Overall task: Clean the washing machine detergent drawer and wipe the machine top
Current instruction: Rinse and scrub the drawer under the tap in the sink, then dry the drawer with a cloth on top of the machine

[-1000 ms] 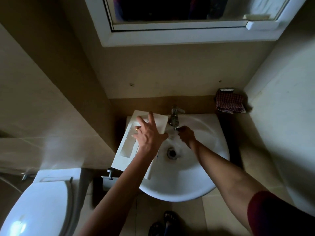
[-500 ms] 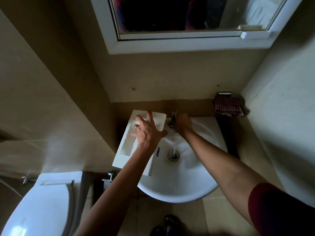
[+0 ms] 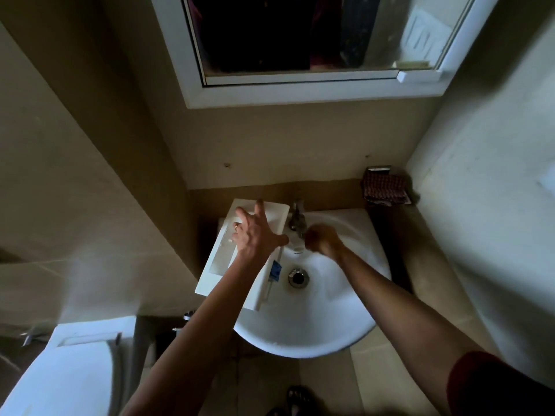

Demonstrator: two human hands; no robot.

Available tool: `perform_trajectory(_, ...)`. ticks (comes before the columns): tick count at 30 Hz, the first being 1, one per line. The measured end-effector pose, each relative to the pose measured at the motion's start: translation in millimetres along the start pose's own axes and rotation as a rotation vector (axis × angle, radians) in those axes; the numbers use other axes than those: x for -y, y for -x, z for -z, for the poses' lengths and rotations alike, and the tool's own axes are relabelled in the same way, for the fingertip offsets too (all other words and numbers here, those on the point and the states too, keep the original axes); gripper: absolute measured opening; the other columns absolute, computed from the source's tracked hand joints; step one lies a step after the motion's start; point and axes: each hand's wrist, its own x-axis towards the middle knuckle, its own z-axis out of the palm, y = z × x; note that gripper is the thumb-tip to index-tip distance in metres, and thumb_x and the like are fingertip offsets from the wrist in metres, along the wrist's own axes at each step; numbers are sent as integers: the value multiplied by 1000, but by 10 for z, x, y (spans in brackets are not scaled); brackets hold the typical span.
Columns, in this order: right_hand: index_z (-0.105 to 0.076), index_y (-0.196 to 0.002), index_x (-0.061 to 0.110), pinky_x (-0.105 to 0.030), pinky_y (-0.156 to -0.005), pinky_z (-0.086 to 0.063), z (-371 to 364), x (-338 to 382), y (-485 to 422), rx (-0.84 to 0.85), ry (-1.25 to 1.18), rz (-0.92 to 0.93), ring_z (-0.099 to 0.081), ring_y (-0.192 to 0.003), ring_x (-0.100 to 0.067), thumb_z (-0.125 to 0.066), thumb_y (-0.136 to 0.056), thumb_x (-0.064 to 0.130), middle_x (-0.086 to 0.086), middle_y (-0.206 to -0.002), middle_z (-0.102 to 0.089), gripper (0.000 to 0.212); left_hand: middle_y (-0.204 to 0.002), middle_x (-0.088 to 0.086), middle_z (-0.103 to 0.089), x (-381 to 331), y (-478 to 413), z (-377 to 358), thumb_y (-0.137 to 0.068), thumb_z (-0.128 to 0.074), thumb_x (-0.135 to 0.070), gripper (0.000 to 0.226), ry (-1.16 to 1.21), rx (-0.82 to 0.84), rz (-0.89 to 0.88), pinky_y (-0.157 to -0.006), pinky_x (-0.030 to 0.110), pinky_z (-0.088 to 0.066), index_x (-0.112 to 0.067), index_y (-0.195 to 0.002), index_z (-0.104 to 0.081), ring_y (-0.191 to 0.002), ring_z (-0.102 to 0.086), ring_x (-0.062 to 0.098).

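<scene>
A dim bathroom corner: a white basin [image 3: 303, 334] projects from the far wall beneath a white-framed mirror [image 3: 300, 91], with a toilet [image 3: 69, 370] at near left and a checked cloth [image 3: 384, 187] on the ledge at far right.

The detergent drawer [image 3: 222, 259] — a long white plastic tray — lies across the left rim of the basin, partly overhanging the bowl. Its long axis runs from near left to far right, the far end close to the wall just left of the tap [image 3: 297, 219]; a small blue insert shows on the edge facing the drain [image 3: 298, 277].

The left hand [image 3: 255, 232] rests flat on the drawer's far half, fingers spread wide, pressing it steady rather than gripping it. The right hand [image 3: 322, 240] sits just under the tap spout, fingers curled inward; in the low light it cannot be told whether it holds anything, and water appears to be running, though that too is hard to confirm.

Judged from this view, the job is in its early part — the drawer is out of the machine and at the basin, and rinsing looks about to start or just under way. Scrubbing, refitting the drawer and wiping the machine top remain; the washing machine is not in view.
</scene>
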Motion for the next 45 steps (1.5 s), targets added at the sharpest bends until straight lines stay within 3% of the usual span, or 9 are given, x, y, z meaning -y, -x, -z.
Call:
perform_trajectory(4, -58, -125, 5, -34, -99, -44, -59, -189, 112, -148, 162, 108, -51, -122, -28, -56, -86, 2, -13, -129, -57, 39, -133, 19, -28, -1, -14, 3, -65, -82, -42, 100, 18, 3, -1, -94, 53, -46, -29, -144, -24, -115, -46, 42)
perform_trajectory(7, -43, -138, 8, -37, -108, -36, 36, -174, 161, 80, 360, -7, -38, -132, -33, -56, -88, 7, -14, -142, -44, 53, -131, 19, -29, -14, -3, -1, -68, -80, -45, 95, 20, -5, 44, -94, 52, -45, -31, -144, -24, -113, -48, 43)
perform_trajectory(9, -48, -133, 5, -36, -104, -39, 94, -206, 161, 76, 349, -44, -44, -127, -32, -55, -89, 9, -15, -139, -46, 45, -131, 19, -29, -22, 14, -8, -68, -79, -46, 95, 28, -11, 60, -93, 52, -45, -32, -144, -23, -113, -48, 43)
perform_trajectory(15, -65, -113, 4, -35, -90, -49, 606, -122, 212, -399, 140, 225, -61, -107, -29, -60, -87, 7, -16, -114, -66, 27, -130, 24, -40, 32, -21, 38, -69, -74, -55, 101, 106, -13, 75, -91, 39, -45, -32, -150, -19, -115, -49, 38)
perform_trajectory(20, -67, -108, 1, -39, -92, -46, 1111, -270, 171, -644, 105, 209, -60, -104, -34, -66, -83, 7, -19, -107, -67, 26, -150, 18, -35, 234, -73, 133, -78, -67, -57, 100, 215, 18, 88, -110, 38, -26, -18, -153, -15, -140, -29, 35)
perform_trajectory(32, -53, -132, 4, -36, -98, -41, 1345, -393, 6, -486, 211, -19, -52, -120, -35, -70, -84, 25, -20, -127, -59, 55, -142, 23, -42, 420, 239, 113, -68, -82, -47, 106, 409, -55, 109, -100, 39, -42, -22, -152, -22, -132, -39, 38)
perform_trajectory(35, -57, -126, 5, -38, -95, -45, 1344, -403, -20, -484, 306, -27, -55, -115, -35, -70, -84, 28, -20, -123, -61, 50, -128, 27, -44, 248, 381, 212, -64, -85, -42, 111, 365, -116, 27, -84, 37, -46, -30, -151, -17, -110, -51, 40)
perform_trajectory(39, -62, -114, 5, -42, -90, -49, 1360, -416, -75, -461, 358, -40, -57, -109, -37, -66, -84, 27, -21, -115, -63, 38, -105, 9, -37, 100, 513, 285, -57, -86, -44, 118, 294, -307, -132, -81, 33, -42, -36, -151, -15, -82, -44, 26)
perform_trajectory(45, -62, -116, 11, -41, -97, -42, 1361, -459, -143, -471, 371, -49, -52, -116, -35, -70, -81, 38, -18, -123, -59, 45, -122, 19, -47, 12, 466, 296, -61, -84, -42, 112, 188, -166, -167, -95, 42, -43, -31, -152, -20, -110, -49, 34)
